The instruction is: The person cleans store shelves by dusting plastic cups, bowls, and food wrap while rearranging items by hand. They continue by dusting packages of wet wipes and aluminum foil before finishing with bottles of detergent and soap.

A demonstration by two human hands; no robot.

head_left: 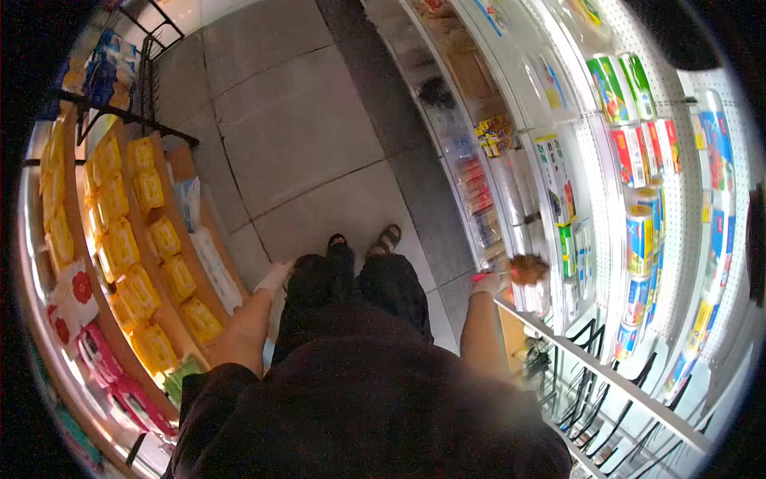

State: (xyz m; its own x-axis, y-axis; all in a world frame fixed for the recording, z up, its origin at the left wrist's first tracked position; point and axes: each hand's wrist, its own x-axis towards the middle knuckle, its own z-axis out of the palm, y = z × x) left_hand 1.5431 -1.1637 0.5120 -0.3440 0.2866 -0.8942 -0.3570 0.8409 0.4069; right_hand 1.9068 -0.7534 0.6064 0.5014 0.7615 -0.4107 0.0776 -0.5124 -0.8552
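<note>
My right hand (pixel 488 282), in a pale glove, is closed around the red handle of a duster (pixel 528 270) with a brown, fluffy-looking head. The duster's head is at the edge of the right-hand shelves, close to wrapped goods. On the other side, my left hand (pixel 274 277) hangs beside my left thigh, also in a pale glove. Nothing shows in it, and its fingers look loosely stretched, though they are small and blurred.
Shelves on the left carry yellow packs (pixel 120 247) and pink packs (pixel 132 399). To the right, shelves hold colourful rolls (pixel 638 239) and boxed goods. Black hooks (pixel 586 383) stick out below a white rail (pixel 606 371). Grey floor tiles (pixel 279 120) run along the aisle ahead of my feet.
</note>
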